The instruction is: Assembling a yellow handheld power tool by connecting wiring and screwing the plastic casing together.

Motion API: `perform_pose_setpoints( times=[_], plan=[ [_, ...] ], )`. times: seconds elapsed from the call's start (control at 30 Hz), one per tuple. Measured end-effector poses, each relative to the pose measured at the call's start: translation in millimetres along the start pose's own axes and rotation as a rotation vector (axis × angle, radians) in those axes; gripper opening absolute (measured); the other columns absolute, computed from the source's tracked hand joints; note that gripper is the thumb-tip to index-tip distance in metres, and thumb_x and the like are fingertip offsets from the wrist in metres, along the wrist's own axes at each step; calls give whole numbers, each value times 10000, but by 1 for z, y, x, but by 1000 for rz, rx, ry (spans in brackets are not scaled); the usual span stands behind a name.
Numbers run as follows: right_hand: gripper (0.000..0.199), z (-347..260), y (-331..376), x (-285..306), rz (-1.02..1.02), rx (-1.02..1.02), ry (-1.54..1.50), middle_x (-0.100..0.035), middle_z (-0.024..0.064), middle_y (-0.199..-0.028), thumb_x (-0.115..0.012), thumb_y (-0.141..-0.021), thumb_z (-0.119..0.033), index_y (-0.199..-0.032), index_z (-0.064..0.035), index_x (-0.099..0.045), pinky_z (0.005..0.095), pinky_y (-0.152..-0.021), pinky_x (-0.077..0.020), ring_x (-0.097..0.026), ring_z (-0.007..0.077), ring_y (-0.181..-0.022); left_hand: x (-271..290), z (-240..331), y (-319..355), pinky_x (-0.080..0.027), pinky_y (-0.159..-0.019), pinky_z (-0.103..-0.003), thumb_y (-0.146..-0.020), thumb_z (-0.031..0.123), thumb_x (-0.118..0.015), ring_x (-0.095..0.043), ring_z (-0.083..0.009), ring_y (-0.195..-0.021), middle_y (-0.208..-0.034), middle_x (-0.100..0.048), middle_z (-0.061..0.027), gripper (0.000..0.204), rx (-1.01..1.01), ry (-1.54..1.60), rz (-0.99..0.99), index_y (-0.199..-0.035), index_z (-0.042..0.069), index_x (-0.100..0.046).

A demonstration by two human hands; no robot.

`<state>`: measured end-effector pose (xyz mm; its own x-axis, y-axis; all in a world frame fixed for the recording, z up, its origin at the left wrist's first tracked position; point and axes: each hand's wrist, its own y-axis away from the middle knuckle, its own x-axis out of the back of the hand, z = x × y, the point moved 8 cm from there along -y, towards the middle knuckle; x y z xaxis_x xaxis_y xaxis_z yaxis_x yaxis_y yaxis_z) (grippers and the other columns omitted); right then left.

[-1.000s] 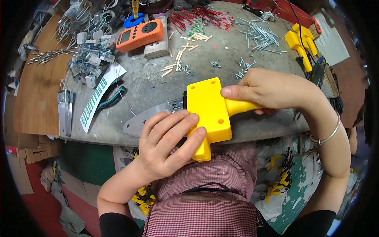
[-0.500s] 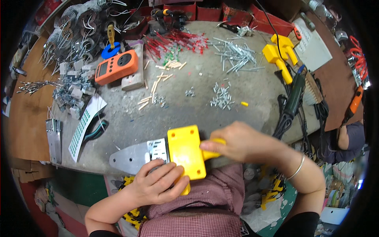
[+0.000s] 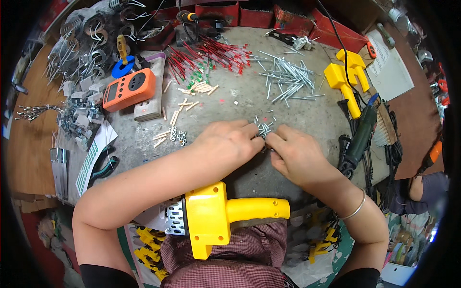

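My left hand and my right hand meet at a small pile of short silver screws in the middle of the bench. The fingers of both are curled and pinched together at the pile; whatever lies between the fingertips is hidden. Below my left forearm, a yellow plastic tool housing lies at the bench's front edge, against my lap. Its yellow handle points right, and a slotted metal bracket sticks out on its left. My forearm covers part of the grey metal plate beyond that bracket.
Long screws, red-sleeved wires, pale sticks and nuts lie farther back. At left are an orange meter and pliers. Yellow housings and a dark green power tool with cables stand right.
Both hands have let go of the yellow housing and its handle and moved up to the small screws. The housing has shifted slightly left and down.
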<state>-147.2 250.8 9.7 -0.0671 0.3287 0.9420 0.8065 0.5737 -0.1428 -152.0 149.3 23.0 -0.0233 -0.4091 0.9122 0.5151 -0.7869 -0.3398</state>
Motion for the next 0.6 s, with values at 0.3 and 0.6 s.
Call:
perform_pose_setpoints(
  times=[0.3, 0.6],
  plan=[
    [246, 11, -3, 6, 0, -4, -30, -588, 130, -826, -653, -691, -27, -921, -37, -567, 398, -654, -523, -628, 303, -743, -7, -16, -1, -509, -665, -407, -768, 65, -611, -621, -329, -781, -821, -585, -123, 140, 63, 101, -35, -904, 33, -608],
    [83, -4, -5, 17, -283, -422, -680, -570, -4, -703, -628, -753, 10, -835, 9, -618, 220, -573, -441, -506, 39, -627, 7, -38, 22, -505, -722, -388, -785, -1, -646, -626, -338, -816, -859, -631, -138, 137, 277, 371, 87, -918, 27, -666]
  ],
)
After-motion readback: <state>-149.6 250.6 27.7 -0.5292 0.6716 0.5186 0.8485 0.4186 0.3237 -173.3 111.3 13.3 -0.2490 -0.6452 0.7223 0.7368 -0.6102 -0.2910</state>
